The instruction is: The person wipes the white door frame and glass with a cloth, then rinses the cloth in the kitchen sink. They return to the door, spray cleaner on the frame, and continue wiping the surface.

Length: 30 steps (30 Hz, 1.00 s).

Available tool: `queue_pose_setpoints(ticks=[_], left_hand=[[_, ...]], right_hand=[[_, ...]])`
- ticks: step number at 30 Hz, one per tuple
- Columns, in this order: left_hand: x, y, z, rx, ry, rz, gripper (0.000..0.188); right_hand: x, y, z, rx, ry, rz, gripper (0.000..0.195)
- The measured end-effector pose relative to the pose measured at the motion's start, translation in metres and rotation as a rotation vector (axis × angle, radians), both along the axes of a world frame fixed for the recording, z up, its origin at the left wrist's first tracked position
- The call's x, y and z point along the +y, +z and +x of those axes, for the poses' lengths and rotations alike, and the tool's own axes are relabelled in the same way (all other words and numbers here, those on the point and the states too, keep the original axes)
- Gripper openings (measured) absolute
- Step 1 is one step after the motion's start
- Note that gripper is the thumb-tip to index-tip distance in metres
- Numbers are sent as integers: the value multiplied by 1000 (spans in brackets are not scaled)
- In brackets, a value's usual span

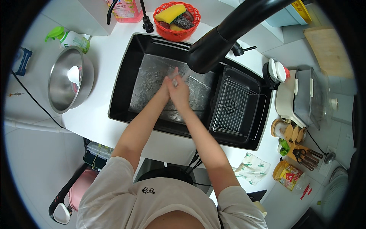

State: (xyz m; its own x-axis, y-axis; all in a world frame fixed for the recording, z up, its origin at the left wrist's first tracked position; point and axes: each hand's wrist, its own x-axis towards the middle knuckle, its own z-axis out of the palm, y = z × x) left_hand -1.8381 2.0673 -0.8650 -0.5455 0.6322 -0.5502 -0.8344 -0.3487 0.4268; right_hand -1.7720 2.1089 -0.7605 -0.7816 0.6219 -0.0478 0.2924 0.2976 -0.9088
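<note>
Both of my hands meet over the large basin of a black kitchen sink [117, 100]. My right hand [181, 93] lies against my left hand [165, 87], and it covers part of the left fingers. A stream of water [186, 75] runs down onto them from the black faucet [204, 58], whose spout hangs just above and to the right. Blur and splashing water hide the fingertips, so I cannot tell whether anything small is between them. The basin floor [148, 71] below is wet, with droplets and ripples.
A wire rack [231, 106] sits in the smaller basin on the right. Behind the sink stands a red basket [175, 35] of sponges and scourers. To the left is a steel bowl [57, 97] beside a green pump bottle [75, 40]. A printed cloth [254, 169] lies at the front right.
</note>
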Motion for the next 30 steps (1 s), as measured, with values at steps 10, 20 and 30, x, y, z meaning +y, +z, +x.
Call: queue_pose_setpoints(ticks=[10, 20, 30], left_hand=[[-4, 68, 36, -12, -39, -159, 32], [2, 74, -11, 553, -296, -529, 22], [-29, 150, -8, 2156, -488, -748, 35]], right_hand=[[51, -26, -13, -343, -27, 520, 40], [-26, 32, 63, 46, 375, 546, 44], [73, -28, 28, 57, 13, -277, 54]])
